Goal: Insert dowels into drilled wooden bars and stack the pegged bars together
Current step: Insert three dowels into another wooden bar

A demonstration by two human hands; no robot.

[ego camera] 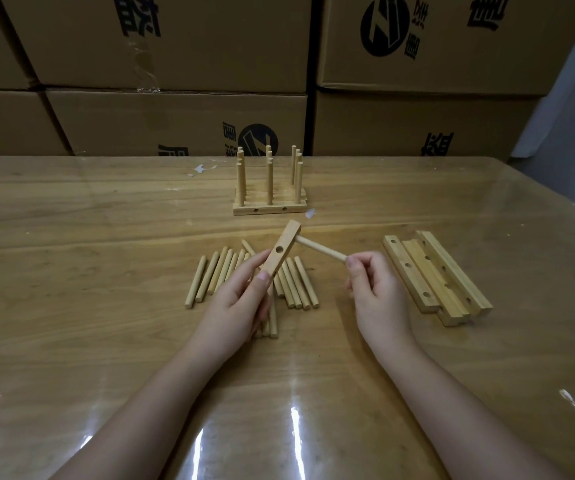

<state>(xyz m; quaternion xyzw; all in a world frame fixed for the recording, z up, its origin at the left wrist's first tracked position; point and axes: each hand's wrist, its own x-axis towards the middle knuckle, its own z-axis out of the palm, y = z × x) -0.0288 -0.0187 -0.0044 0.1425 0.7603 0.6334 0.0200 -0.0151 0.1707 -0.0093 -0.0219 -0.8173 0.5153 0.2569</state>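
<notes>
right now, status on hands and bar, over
Left hand grips drilled bar, right hand pinches dowel. Dowel tip at bar's far end, middle hole empty. Nothing in the way; loose dowels lie underneath.

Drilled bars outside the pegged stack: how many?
4. One held bar in the left hand, meeting the dowel pinched by the right hand. Three lie side by side right of that hand: leftmost bar, middle bar, rightmost bar. More may hide beneath.

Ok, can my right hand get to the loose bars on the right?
Probably yes: the loose bars lie beside the right hand with nothing between. But it pinches a dowel whose tip meets the bar in the left hand, so it must let go first.
</notes>
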